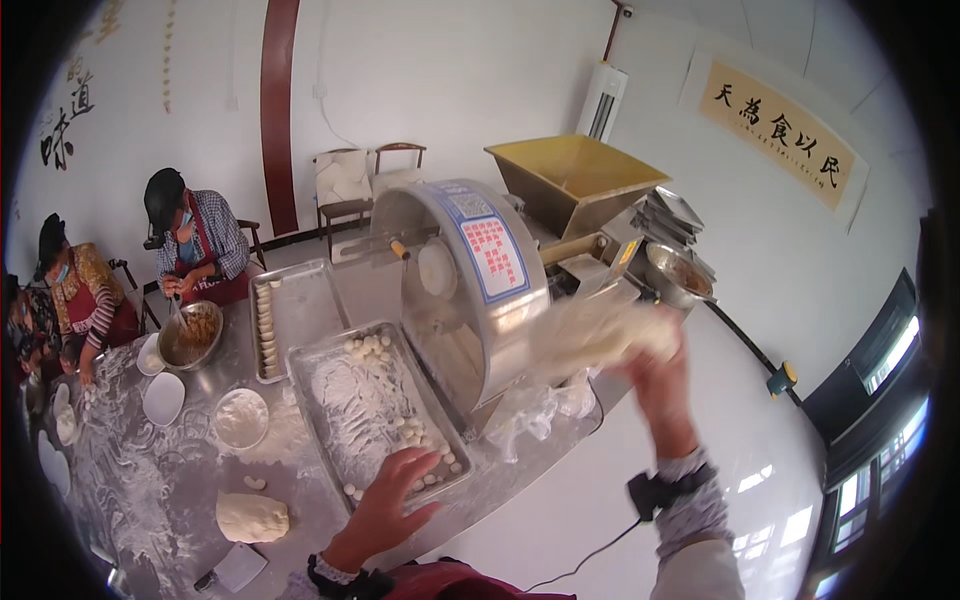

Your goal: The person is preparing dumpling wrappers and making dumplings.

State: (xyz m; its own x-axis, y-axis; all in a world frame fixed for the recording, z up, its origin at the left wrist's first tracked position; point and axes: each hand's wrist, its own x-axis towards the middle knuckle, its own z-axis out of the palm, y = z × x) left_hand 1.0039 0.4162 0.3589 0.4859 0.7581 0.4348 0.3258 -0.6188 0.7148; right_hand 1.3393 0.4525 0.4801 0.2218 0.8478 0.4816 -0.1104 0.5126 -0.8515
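Observation:
My right hand is raised at the right, blurred, with its fingers around a pale, floury mass that looks like dough, beside the metal dough machine. Fingers apart and nothing held, my left hand hovers over the near edge of a floured metal tray. Small dough pieces lie in that tray at its far end, and more lie near my left fingers. To the left, a large dough lump sits on the table, with a cleaver close in front of it.
A second tray holds a row of dumplings. A bowl of flour, a bowl of filling and white plates stand on the table. Plastic bags lie by the machine. Several people work at the left.

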